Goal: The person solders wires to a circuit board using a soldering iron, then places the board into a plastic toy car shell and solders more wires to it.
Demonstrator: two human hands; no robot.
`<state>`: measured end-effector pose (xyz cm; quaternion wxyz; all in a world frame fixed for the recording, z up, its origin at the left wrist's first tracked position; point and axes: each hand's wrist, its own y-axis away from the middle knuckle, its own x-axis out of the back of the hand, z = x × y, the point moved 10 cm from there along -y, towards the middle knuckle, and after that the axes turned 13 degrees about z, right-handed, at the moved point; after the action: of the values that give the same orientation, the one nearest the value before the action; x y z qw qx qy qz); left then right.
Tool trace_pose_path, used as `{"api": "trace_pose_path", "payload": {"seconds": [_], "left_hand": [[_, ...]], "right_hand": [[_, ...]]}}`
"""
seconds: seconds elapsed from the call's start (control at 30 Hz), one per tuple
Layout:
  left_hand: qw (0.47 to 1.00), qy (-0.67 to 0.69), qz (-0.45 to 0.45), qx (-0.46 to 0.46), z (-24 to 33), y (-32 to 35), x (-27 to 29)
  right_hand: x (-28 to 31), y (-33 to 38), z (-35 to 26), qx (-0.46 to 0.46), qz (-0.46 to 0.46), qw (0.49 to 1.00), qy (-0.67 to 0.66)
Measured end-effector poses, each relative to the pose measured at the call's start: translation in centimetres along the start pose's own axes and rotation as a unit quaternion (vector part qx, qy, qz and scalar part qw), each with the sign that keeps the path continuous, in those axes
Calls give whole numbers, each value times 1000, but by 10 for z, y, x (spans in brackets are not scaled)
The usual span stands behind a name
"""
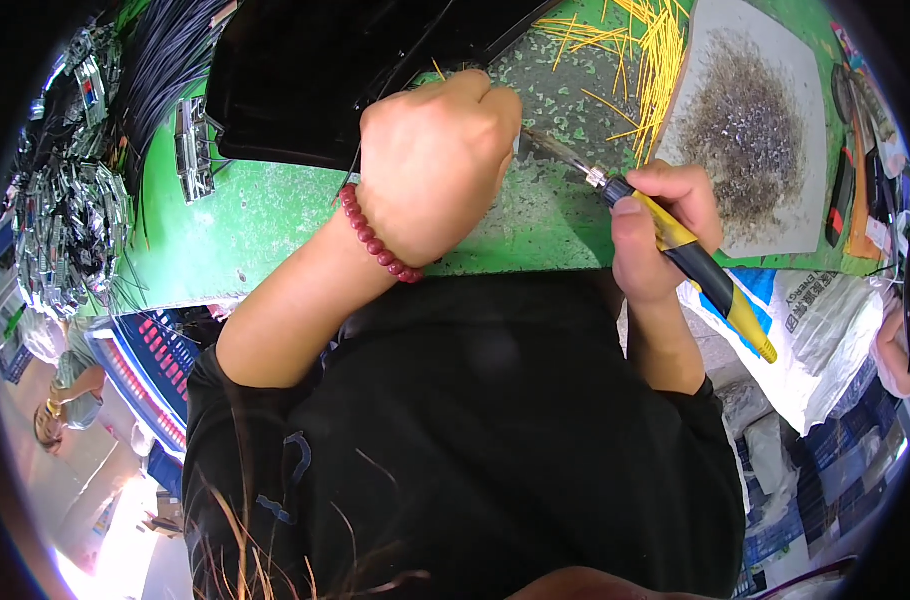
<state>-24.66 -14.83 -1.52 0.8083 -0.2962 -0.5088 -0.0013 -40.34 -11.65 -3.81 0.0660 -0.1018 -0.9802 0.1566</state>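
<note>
Green tabletop [265,215], scratched and worn, with lots of small stuff on it. At the far edge, a big black tray [305,90]. Top right, a pile of thin yellow wires [645,50], and just beside them a grey sheet [775,215] heaped with tiny metal bits [740,135]. Far left, a bundle of dark cables [165,60] and shiny metal clips [65,230].

Left hand [435,165] curled into a fist near the middle of the tabletop, fingers pinched together on something too small and hidden to tell. Red bead bracelet [375,240] around that wrist.

Right hand [660,235] wrapped tight around a yellow and black soldering iron [695,265], fingers clamped on the handle like a pen. Iron tilted, back end sticking out low to the right, metal tip [555,150] pointing up-left and reaching right beside the left fingers.

Below, a black shirt [475,420]. White plastic bag [825,320] at the right.
</note>
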Motion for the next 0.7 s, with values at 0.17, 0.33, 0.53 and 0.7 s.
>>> {"api": "trace_pose_path", "payload": {"seconds": [0.17, 0.33, 0.53, 0.7], "left_hand": [[1000, 5, 3, -19, 2, -1, 0], [1000, 6, 2, -27, 3, -1, 1], [1000, 7, -6, -26, 2, -2, -1], [1000, 11, -6, -25, 2, -1, 0]], "right_hand": [[2, -2, 2, 2, 19, 1000, 8], [-3, -4, -1, -8, 3, 1000, 11], [-6, -5, 5, -19, -1, 1000, 23], [0, 1, -1, 24, 11, 1000, 12]]}}
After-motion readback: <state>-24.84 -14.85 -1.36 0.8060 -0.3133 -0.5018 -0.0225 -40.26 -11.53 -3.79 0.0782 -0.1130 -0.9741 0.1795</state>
